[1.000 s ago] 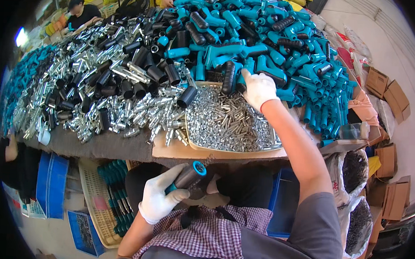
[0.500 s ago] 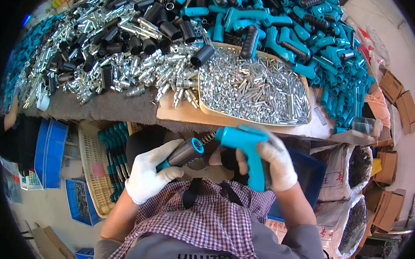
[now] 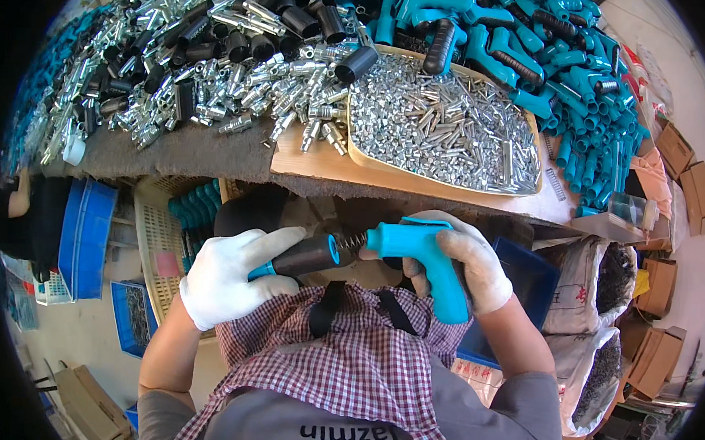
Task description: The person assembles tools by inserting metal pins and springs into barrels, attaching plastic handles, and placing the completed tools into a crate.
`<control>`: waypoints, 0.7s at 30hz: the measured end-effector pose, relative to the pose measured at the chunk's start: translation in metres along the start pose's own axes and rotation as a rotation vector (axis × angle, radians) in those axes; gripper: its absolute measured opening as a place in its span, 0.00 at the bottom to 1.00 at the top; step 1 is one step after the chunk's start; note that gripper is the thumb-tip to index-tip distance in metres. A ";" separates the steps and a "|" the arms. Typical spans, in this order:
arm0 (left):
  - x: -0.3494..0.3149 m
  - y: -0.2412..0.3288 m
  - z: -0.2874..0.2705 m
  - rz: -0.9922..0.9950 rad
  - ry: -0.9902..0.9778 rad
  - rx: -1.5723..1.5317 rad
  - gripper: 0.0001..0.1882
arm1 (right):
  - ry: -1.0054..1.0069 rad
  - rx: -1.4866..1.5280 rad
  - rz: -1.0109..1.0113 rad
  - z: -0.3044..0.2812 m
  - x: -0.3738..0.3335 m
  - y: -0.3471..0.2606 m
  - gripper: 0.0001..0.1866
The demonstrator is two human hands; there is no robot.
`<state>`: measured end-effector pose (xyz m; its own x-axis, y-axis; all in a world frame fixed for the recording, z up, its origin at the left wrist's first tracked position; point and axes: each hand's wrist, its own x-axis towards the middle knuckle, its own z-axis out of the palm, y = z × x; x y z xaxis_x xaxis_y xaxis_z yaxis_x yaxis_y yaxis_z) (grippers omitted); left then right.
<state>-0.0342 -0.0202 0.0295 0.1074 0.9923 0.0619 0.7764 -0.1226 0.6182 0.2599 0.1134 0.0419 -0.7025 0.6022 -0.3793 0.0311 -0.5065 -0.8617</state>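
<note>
My left hand [image 3: 223, 277], in a white glove, is closed round a black cylinder [image 3: 303, 256] with teal ends. My gloved right hand [image 3: 479, 268] grips a teal pistol-shaped tool body [image 3: 405, 241], its handle pointing down toward my lap. A coil spring [image 3: 353, 241] bridges the short gap between the two parts, lying nearly in line with both. How far it reaches into either part is hidden. Both hands are held above my checked apron [image 3: 345, 355], just in front of the table edge.
On the table, a cream tray [image 3: 442, 180] holds many small metal pins. Heaps of metal fittings [image 3: 251, 95] and black sleeves lie left of it, teal tool bodies [image 3: 528, 66] right. A yellow basket [image 3: 151, 233] and blue crates [image 3: 88, 238] stand left; white sacks [image 3: 580, 296] stand right.
The black cylinder has come closer to level, lining up more with the spring and the teal body. My left hand has shifted left along it. The whole view has shifted slightly.
</note>
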 end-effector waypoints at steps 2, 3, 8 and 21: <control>0.001 0.001 -0.004 0.001 -0.041 0.036 0.33 | -0.031 0.056 0.036 0.001 0.001 -0.003 0.28; 0.003 0.001 -0.004 0.004 -0.078 0.075 0.32 | -0.067 -0.098 0.060 0.005 0.002 -0.008 0.27; 0.011 -0.010 0.001 0.077 -0.351 -0.116 0.35 | -0.179 -1.483 -0.812 0.023 0.009 0.010 0.21; 0.010 -0.033 0.015 -0.385 -0.794 -0.807 0.42 | -0.464 -1.505 -1.067 0.009 0.034 0.012 0.22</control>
<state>-0.0491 -0.0061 -0.0020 0.5278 0.6379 -0.5609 0.2578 0.5089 0.8213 0.2299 0.1225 0.0219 -0.9449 -0.0625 0.3213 -0.1568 0.9481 -0.2766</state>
